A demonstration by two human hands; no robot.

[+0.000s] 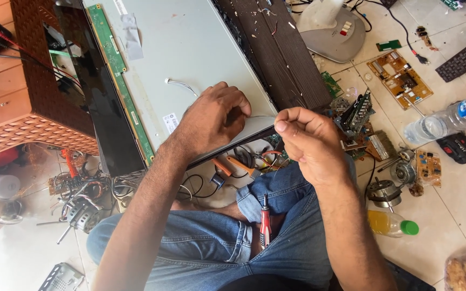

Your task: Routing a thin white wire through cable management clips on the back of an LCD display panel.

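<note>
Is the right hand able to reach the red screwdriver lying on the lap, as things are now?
Probably yes. The red screwdriver lies uncovered on the jeans just below the right hand, and nothing stands between them. But its fingers are pinching a thin wire, so it would likely have to release that first.

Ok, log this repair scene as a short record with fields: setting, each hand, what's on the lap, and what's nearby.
Setting: person seated on a tiled floor
Left hand: rests on the edge of a flat display panel's grey metal back
Right hand: fingers pinched on a thin wire
Lap: red-handled screwdriver
Nearby right: circuit board, plastic water bottle, small motor
</note>
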